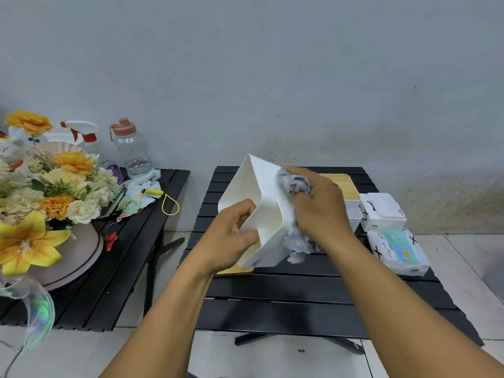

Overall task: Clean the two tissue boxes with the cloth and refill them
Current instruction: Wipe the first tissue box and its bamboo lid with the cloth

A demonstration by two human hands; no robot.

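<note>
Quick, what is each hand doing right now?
Left hand: grips the white tissue box.
Right hand: holds the cloth against that box.

tissue box: smooth white plastic | cloth: fluffy fabric | table: matt black slats | lid: pale wood

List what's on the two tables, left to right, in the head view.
flower arrangement → spray bottle → water bottle → white tissue box, lifted → wood-lidded tissue box → tissue packs
</note>
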